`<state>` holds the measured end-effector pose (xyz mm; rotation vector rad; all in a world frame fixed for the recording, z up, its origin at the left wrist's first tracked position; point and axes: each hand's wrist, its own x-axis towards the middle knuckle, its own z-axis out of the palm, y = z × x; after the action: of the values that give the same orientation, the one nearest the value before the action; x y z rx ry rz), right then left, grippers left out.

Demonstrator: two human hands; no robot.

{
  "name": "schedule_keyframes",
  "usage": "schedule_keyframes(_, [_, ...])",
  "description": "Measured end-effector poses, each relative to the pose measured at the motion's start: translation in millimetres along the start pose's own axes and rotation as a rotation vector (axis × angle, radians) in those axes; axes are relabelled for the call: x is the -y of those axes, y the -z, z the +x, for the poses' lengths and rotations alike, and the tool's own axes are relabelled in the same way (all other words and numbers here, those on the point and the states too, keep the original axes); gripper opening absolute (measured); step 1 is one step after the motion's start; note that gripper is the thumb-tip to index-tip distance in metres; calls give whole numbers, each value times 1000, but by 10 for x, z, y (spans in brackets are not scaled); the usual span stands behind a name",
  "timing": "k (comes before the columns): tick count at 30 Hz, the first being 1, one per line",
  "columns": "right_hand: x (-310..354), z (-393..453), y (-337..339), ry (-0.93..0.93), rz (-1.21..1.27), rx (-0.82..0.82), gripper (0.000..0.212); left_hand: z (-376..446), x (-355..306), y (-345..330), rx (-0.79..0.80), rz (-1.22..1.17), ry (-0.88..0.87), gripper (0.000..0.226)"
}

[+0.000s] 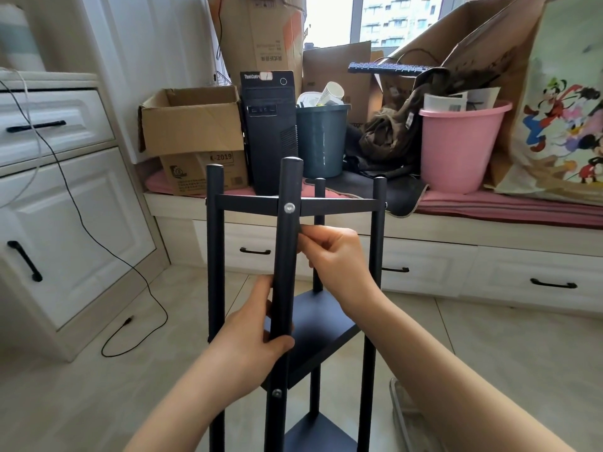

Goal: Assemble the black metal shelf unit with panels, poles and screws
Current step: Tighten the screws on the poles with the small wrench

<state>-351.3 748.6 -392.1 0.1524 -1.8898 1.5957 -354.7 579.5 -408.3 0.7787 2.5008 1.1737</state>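
Note:
The black metal shelf unit (378, 243) stands upright on the floor in front of me, with several poles and three panels fixed between them. The nearest pole (288, 249) carries a silver screw (289, 208) at the top panel (248, 203) and another screw (277, 393) at the middle panel (321, 331). My left hand (261, 331) grips this pole just above the middle panel. My right hand (336, 252) pinches something small and dark against the pole's right side, below the top screw; what it is I cannot tell.
A window seat with drawers (489, 275) runs behind the shelf, loaded with cardboard boxes (192, 122), a computer tower (269, 132), a grey bin (321, 138) and a pink bucket (456, 148). White cabinets (65, 197) stand at left. A black cable (130, 324) trails over the tiled floor.

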Motion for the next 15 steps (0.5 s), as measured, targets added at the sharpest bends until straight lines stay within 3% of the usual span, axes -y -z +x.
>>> schedule_keyframes(15, [-201, -32, -210, 30, -107, -216, 15, -2, -28, -14, 30, -8, -9, 68])
